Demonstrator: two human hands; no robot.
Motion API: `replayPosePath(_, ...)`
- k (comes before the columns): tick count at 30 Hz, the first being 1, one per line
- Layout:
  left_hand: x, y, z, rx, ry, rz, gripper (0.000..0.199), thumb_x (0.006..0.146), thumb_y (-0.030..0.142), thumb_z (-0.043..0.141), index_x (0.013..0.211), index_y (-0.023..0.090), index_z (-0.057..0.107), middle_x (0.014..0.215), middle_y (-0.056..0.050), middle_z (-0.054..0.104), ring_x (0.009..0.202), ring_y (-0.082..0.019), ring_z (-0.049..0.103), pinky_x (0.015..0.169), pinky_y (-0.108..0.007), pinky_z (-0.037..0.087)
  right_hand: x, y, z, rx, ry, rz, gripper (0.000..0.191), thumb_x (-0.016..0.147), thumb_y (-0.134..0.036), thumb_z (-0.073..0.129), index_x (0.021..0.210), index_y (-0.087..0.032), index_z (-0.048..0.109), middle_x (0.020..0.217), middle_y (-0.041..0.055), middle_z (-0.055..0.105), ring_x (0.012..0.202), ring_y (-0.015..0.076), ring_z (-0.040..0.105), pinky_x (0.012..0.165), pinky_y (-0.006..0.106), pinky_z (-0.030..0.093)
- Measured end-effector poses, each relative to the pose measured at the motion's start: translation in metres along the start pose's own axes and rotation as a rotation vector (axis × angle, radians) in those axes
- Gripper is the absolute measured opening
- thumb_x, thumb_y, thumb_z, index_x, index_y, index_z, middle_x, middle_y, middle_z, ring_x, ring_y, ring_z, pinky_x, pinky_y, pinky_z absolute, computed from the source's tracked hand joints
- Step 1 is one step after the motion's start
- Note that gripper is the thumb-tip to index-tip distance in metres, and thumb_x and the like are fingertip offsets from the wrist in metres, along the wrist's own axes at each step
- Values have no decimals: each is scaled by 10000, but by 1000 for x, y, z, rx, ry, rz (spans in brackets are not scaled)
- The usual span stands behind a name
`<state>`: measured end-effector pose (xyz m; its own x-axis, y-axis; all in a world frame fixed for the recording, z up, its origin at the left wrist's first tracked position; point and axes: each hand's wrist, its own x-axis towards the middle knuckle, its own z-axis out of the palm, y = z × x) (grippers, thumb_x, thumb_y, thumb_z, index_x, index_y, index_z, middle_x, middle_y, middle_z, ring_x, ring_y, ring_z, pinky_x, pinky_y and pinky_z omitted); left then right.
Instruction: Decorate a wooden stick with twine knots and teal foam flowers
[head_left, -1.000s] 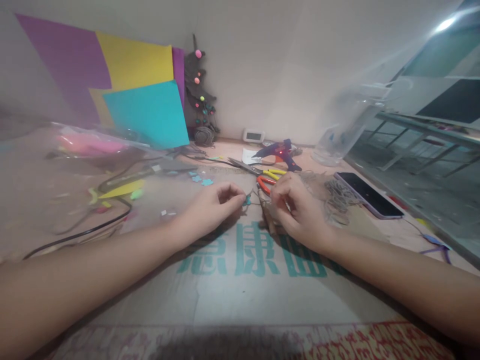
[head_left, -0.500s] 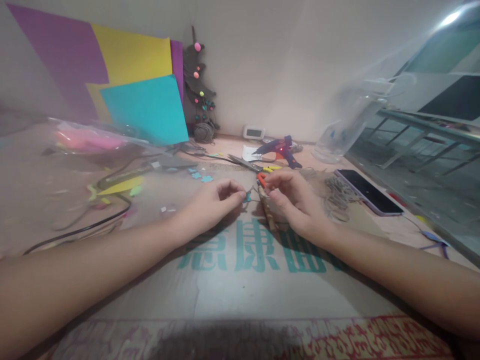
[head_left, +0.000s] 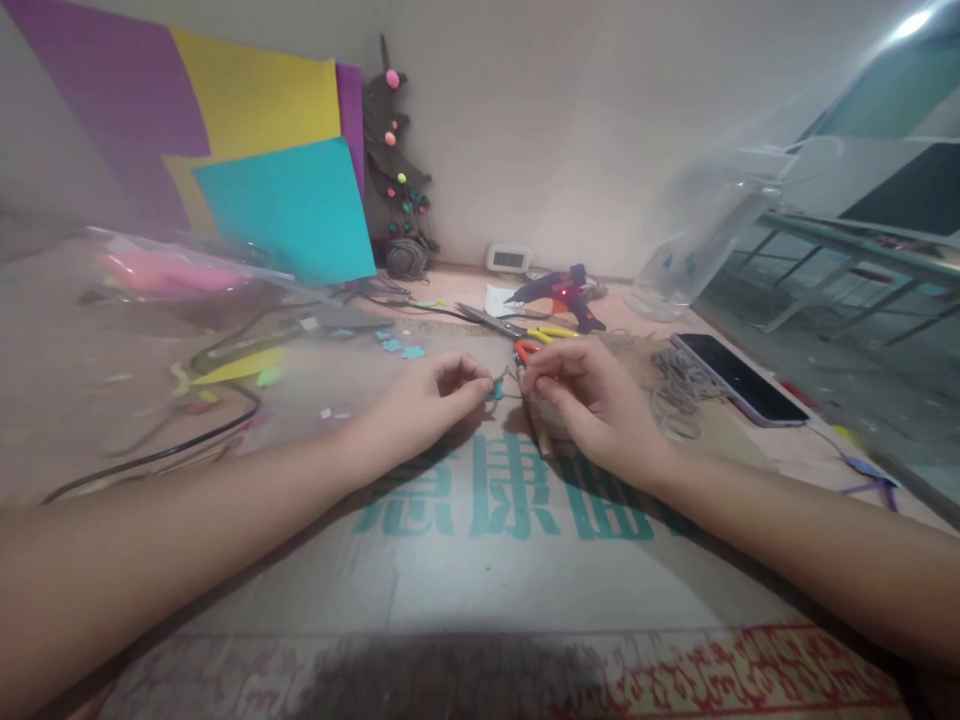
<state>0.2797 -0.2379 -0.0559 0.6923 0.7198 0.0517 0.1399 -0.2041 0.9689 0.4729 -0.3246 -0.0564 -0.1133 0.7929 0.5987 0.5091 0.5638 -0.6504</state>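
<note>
My left hand (head_left: 450, 395) pinches a small teal foam piece (head_left: 496, 388) between thumb and forefinger. A thin grey cord (head_left: 510, 373) loops beside the piece and runs towards my right hand (head_left: 581, 395). The right thumb and fingertips are closed together at the cord's other side, seeming to pinch it, though the contact is partly hidden. Under the right fingers lies a slim brown stick (head_left: 541, 435), its upper part covered. Just beyond that hand are orange-handled pliers or scissors (head_left: 525, 350), mostly hidden, and scissors with yellow handles (head_left: 551, 332).
Behind the hands stand a dark glue gun (head_left: 559, 290) with a red light and a small white clock (head_left: 508, 259). Teal foam flowers (head_left: 405, 350) lie at left. A bundle of cord (head_left: 675, 395), a phone (head_left: 739, 380) and a clear plastic jug (head_left: 675, 270) are at right.
My right hand has moved slightly left, its fingertips now closer to the cord and the teal piece. My left hand keeps its pinch. The view has tilted a little.
</note>
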Motion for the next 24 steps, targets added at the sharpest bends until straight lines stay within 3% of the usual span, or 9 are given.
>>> replayPosePath(10, 0, -1, -2, -5, -21, 8, 224, 907, 385, 596, 817, 183, 558, 655, 22, 610, 545, -102, 526, 530, -210, 414, 1, -7, -4, -270, 4, -120, 206, 951, -61, 459, 996, -238, 554, 839, 0, 625, 774, 133, 617, 727, 278, 507)
replayPosePath(17, 0, -5, -2, 35, -25, 51, 229, 911, 402, 585, 834, 186, 573, 688, 17, 621, 595, -118, 561, 567, -221, 430, 4, -8, -2, -306, 45, 1, 59, 954, -189, 560, 966, -227, 604, 779, 4, 654, 702, 151, 610, 645, 287, 487)
replayPosePath(21, -1, -5, -2, 66, -32, 83, 197, 913, 367, 573, 838, 185, 584, 720, 12, 624, 633, -123, 574, 588, -223, 444, 5, -4, -2, -212, 31, 53, 116, 976, -255, 546, 1046, -222, 634, 1076, 69, 708, 916, 196, 659, 734, 333, 521)
replayPosePath(24, -3, -4, -3, 74, -59, 87, 171, 919, 342, 552, 855, 188, 589, 726, 11, 629, 637, -128, 576, 586, -229, 446, 5, -2, -1, -153, -35, 154, 258, 987, -242, 513, 1231, -230, 596, 1235, 88, 669, 880, 177, 661, 733, 344, 534)
